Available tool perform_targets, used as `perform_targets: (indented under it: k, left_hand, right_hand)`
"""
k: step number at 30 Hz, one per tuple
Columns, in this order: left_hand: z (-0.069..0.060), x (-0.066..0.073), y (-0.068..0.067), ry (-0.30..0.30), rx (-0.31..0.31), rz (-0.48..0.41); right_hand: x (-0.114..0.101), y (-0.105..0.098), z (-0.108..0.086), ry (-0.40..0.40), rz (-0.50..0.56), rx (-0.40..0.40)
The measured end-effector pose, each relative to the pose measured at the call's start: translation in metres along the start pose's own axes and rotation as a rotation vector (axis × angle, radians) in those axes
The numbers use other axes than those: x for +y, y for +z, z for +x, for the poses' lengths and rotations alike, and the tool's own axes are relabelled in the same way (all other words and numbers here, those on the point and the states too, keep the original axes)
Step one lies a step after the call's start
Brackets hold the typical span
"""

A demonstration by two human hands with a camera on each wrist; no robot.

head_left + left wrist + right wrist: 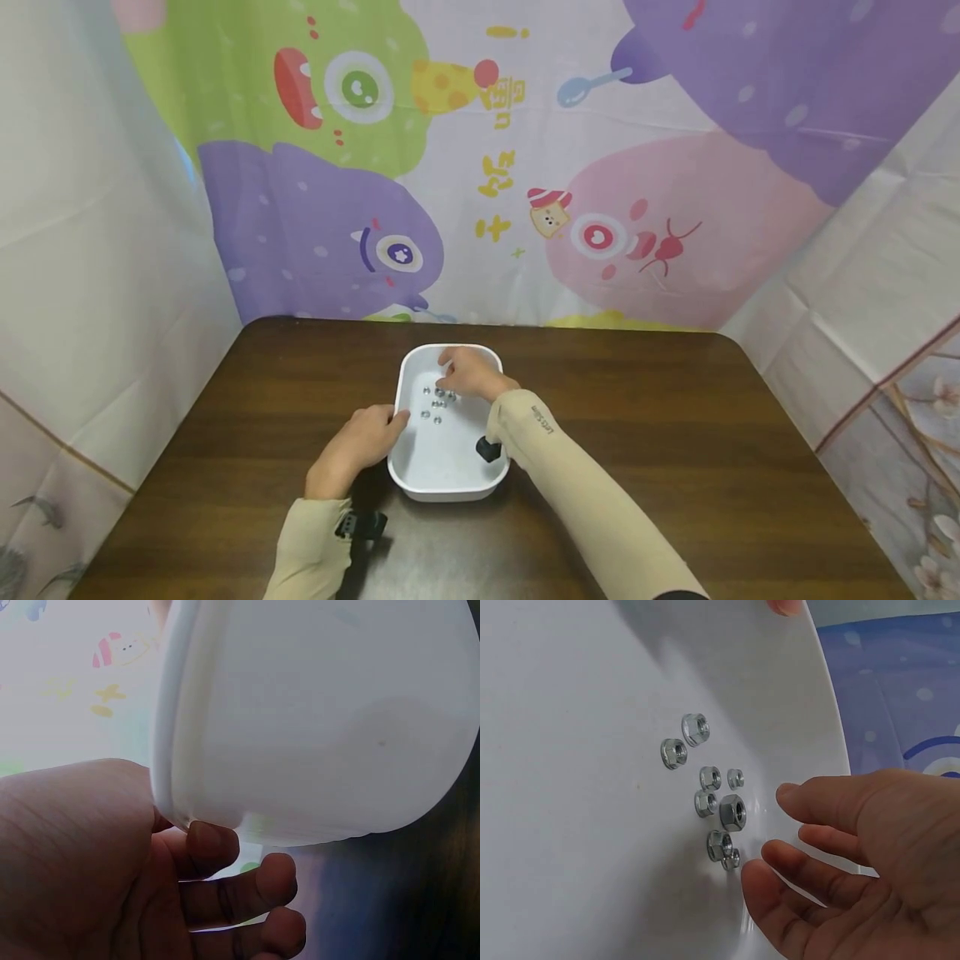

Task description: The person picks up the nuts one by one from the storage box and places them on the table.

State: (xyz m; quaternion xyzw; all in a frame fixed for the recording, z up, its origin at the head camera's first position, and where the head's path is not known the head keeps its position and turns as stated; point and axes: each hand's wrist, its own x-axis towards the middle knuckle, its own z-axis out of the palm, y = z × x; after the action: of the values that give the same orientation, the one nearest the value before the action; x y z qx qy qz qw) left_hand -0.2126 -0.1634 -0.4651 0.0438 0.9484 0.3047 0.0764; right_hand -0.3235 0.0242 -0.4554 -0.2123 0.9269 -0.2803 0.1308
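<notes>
1. The cloth (517, 271), printed with cartoon creatures, hung beyond the far end of the tray (450, 467).
2. The tabletop (645, 450), dark brown wood, spread below the tray and out to both sides of it.
3. The tray itself was white, with rounded corners and raised walls, its long sides running away from the person; whether it sat flat on the wood could not be told.
4. The right sleeve (592, 492), beige, reached in over the tray's right wall; the left sleeve (311, 546) was nearer the person, left of the tray.
5. The left hand (358, 446) had its grip on the tray's left wall, thumb over the rim, fingers outside.
6. The right hand (472, 372) was inside the tray's far half, near the nuts (706, 803), its grip loose and holding nothing, thumb and fingers apart.
7. The nuts, eight of them, silvery, lay loosely grouped on the tray's floor; the biggest (733, 812) was among the smaller ones.
</notes>
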Motion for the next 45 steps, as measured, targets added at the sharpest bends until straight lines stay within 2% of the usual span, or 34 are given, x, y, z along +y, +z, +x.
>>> perform_targets:
  k: [8, 13, 17, 23, 36, 45]
  left_hand:
    - [0.001, 0.001, 0.000, 0.007, 0.010, 0.007]
    - [0.001, 0.003, -0.001, 0.008, 0.013, 0.004]
    - [0.001, 0.003, -0.001, 0.005, 0.013, -0.001]
    - [0.000, 0.004, -0.002, -0.009, 0.005, -0.014]
    - [0.000, 0.001, 0.000, -0.027, 0.006, -0.020]
    - [-0.001, 0.002, -0.001, -0.016, 0.015, -0.019]
  right_hand:
    - [-0.003, 0.003, 0.001, -0.040, 0.001, 0.010]
    - [-0.003, 0.005, 0.002, -0.052, -0.038, 0.018]
    - [-0.003, 0.007, 0.004, -0.043, -0.078, 0.019]
    - [-0.003, 0.010, 0.005, -0.003, -0.083, 0.002]
    - [0.001, 0.018, 0.010, -0.047, -0.140, -0.001]
    - [-0.001, 0.012, 0.003, -0.039, -0.141, 0.016]
